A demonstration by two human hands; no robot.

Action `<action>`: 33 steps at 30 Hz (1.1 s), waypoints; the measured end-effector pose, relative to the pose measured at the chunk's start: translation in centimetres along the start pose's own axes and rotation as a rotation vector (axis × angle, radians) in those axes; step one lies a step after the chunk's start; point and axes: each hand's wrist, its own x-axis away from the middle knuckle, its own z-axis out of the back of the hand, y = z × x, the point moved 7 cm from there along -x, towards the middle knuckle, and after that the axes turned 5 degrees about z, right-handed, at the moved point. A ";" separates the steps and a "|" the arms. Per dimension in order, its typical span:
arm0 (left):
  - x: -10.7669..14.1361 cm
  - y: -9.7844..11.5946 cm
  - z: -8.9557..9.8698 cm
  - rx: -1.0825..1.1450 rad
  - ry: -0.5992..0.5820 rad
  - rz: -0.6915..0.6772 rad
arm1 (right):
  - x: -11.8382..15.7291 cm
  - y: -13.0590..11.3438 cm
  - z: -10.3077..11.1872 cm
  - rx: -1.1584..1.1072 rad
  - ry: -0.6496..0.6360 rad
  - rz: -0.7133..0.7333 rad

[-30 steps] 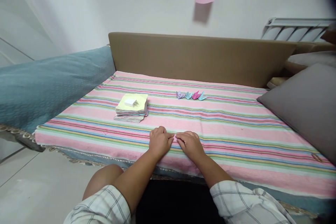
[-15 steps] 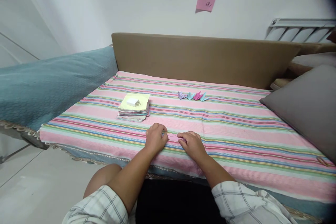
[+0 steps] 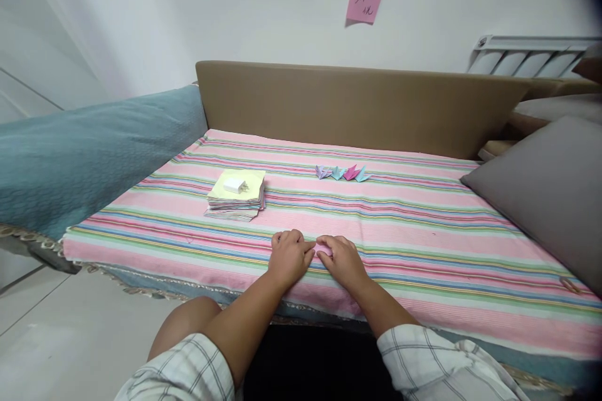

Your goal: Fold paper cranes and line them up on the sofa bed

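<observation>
A small piece of folded pink paper lies on the striped cloth, mostly covered by my fingers. My left hand is closed at its left end, with the thumb and forefinger pressed together there. From the other side my right hand pinches the paper, its thumb and forefinger curved around the right end. Farther back, several folded paper cranes in purple, light blue and pink stand in a row.
To the left is a stack of square paper with a white charger plug on top. A grey cushion leans at the right. A brown backrest runs along the back, and a small brown ring-like item lies near the cushion.
My left hand has slid right, closer to my right hand, and less of the pink paper shows between them. The whole view has shifted slightly.
</observation>
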 end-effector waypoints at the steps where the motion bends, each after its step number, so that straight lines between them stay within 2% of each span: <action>1: 0.0 -0.1 0.0 0.003 0.002 0.010 | 0.0 0.0 0.0 0.001 0.003 0.008; 10: 0.0 -0.4 0.0 0.011 0.011 0.037 | -0.1 0.0 -0.2 0.048 -0.026 0.057; 20: -0.2 -0.5 -0.1 0.041 -0.028 0.071 | -0.3 0.5 -0.2 0.032 -0.045 0.045; 33: -0.4 -0.7 -0.2 0.061 -0.033 0.107 | -1.0 -0.1 0.2 0.092 -0.097 0.091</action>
